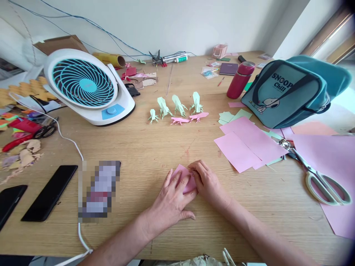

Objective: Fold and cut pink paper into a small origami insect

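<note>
Under both my hands, left point(172, 201) and right point(206, 181), pink paper point(179, 170) is partly hidden; whether fingers clamp it, I cannot tell.

Pink bottle point(240, 80), teal bag point(285, 94).

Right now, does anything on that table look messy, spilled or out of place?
Nothing looks spilled. The left side looks untidy, though: ragged tan scraps lie loose there. At the right, pink sheets overlap at uneven angles, and scissors lie across a larger sheet.
</note>
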{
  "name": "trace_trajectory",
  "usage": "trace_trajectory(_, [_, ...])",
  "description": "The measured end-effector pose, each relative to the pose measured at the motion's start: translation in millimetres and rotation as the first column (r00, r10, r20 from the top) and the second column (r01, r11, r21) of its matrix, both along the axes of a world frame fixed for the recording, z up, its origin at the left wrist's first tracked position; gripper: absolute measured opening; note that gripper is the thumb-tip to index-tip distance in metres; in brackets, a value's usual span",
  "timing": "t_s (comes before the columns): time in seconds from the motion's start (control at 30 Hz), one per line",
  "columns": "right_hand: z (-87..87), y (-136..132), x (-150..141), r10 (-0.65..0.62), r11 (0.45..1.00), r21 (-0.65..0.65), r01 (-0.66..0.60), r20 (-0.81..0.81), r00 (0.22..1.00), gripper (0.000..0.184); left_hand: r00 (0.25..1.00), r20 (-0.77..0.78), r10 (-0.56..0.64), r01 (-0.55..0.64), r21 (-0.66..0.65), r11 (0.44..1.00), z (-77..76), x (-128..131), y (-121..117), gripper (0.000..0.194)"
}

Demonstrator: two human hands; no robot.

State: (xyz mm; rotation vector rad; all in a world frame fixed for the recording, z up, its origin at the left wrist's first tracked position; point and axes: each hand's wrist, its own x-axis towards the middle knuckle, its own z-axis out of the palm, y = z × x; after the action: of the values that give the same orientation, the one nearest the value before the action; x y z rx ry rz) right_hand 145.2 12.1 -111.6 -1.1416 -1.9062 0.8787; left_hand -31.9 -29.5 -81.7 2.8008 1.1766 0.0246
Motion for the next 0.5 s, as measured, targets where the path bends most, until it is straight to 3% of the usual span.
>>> trace_trajectory(0.3, [-2.5,-0.4,1.3,0.063,0.998,0.025,-0.064,0.033,0.997,0.028,0.995,-0.04,0.092,-0.092,-0.005,0.996,-6.8,7.6,-22.1,0.081])
trace_trajectory(0.5, [-1.1,0.5,3.5,0.079,0.997,0.022,-0.08,0.032,0.996,0.031,0.997,-0.059,0.051,-0.048,0.044,0.998,-9.7,21.1,-38.7,0.081])
